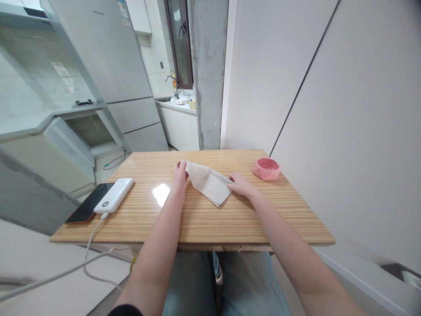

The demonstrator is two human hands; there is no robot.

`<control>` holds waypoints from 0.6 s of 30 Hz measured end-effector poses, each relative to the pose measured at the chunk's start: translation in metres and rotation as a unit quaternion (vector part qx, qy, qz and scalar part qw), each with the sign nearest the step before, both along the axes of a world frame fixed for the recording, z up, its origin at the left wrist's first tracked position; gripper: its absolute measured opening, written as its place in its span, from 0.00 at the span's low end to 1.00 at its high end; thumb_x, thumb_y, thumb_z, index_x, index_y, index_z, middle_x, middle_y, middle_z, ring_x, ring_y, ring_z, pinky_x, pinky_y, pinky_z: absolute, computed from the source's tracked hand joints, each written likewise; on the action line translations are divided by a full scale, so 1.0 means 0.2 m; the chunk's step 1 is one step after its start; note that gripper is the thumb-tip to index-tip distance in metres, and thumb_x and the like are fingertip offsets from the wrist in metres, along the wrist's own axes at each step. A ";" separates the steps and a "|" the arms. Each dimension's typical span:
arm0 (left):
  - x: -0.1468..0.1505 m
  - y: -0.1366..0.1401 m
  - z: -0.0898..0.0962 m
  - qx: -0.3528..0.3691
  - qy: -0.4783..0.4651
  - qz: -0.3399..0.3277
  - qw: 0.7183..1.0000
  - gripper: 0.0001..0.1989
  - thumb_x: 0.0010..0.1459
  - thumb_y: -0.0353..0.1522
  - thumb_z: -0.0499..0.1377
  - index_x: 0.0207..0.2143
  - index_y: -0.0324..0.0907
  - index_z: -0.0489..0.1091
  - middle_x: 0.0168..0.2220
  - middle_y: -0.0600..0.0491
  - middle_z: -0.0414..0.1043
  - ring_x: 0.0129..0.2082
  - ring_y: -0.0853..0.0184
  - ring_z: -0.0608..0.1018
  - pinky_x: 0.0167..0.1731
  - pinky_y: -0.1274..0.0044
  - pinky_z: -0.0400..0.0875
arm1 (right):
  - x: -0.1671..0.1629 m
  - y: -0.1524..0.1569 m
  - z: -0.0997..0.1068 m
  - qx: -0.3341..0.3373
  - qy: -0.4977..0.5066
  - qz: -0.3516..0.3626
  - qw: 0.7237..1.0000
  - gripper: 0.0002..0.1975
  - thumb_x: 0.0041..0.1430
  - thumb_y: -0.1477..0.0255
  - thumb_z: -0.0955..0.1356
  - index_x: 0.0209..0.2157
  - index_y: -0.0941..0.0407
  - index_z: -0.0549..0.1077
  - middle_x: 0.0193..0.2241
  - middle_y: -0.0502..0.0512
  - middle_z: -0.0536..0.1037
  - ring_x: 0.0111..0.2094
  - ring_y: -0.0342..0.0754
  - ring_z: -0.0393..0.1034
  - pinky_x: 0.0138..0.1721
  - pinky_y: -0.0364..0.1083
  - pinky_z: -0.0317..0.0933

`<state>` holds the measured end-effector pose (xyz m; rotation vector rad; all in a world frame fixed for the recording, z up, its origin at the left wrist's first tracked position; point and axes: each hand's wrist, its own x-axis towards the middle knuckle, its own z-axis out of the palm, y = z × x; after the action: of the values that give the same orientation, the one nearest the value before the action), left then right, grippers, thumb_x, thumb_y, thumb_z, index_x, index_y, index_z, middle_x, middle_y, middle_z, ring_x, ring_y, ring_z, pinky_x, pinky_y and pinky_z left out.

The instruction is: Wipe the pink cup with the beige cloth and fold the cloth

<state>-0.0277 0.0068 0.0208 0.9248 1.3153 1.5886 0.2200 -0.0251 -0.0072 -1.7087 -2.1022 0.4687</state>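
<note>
A cream-coloured folded cloth stretches between my two hands over the middle of the wooden table. Its upper left corner is pinched by my left hand, which sits slightly raised at the far side. On the opposite end, my right hand grips the cloth's right edge, fingers closed on it. One corner of the fabric points down toward me. Whether the cloth's underside touches the tabletop all along, I cannot tell.
At the table's right edge stands a pink faceted ashtray. On the left, a white power bank lies partly over a dark tablet or phone, its white cable hanging off the front edge. A wall rises along the right.
</note>
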 end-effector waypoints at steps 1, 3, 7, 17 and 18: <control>-0.03 0.01 -0.01 -0.006 0.031 0.033 0.999 0.08 0.56 0.36 0.52 0.37 0.43 0.59 0.33 0.54 0.67 0.34 0.70 0.74 0.32 0.79 0.69 | 0.02 0.02 -0.01 0.004 0.037 -0.015 0.999 0.07 0.51 0.74 0.65 0.34 0.57 0.71 0.34 0.54 0.75 0.36 0.49 0.67 0.40 0.45 0.59; -0.08 0.02 -0.03 -0.026 0.148 0.087 0.985 0.06 0.55 0.33 0.52 0.36 0.42 0.60 0.35 0.52 0.69 0.37 0.67 0.75 0.36 0.77 0.69 | 0.07 0.06 -0.02 0.044 0.117 -0.081 0.989 0.12 0.55 0.77 0.61 0.41 0.58 0.70 0.34 0.55 0.75 0.35 0.47 0.68 0.39 0.44 0.60; -0.12 0.01 -0.07 -0.114 0.401 0.016 0.909 0.09 0.52 0.32 0.56 0.37 0.42 0.63 0.37 0.47 0.73 0.41 0.59 0.76 0.41 0.71 0.68 | 0.12 0.11 -0.06 0.129 0.141 -0.174 0.966 0.19 0.56 0.75 0.62 0.50 0.62 0.66 0.42 0.62 0.73 0.43 0.49 0.68 0.46 0.46 0.61; -0.08 -0.04 -0.05 -0.169 0.538 -0.052 0.824 0.23 0.56 0.35 0.55 0.53 0.41 0.58 0.50 0.38 0.71 0.52 0.52 0.74 0.46 0.68 0.66 | 0.13 0.09 -0.09 0.076 0.060 -0.160 0.982 0.24 0.50 0.73 0.67 0.51 0.60 0.68 0.37 0.57 0.76 0.38 0.50 0.70 0.41 0.46 0.62; -0.08 -0.05 -0.05 -0.173 0.539 -0.047 0.823 0.23 0.56 0.37 0.55 0.54 0.41 0.58 0.51 0.37 0.71 0.52 0.52 0.74 0.46 0.67 0.66 | 0.13 0.09 -0.09 0.066 0.063 -0.161 0.983 0.24 0.50 0.74 0.67 0.51 0.59 0.68 0.35 0.56 0.76 0.36 0.49 0.70 0.39 0.45 0.62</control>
<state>-0.0437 -0.0024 0.0107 1.7079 2.1575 0.6058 0.2457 -0.0077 -0.0251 -1.8429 -1.6867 0.3220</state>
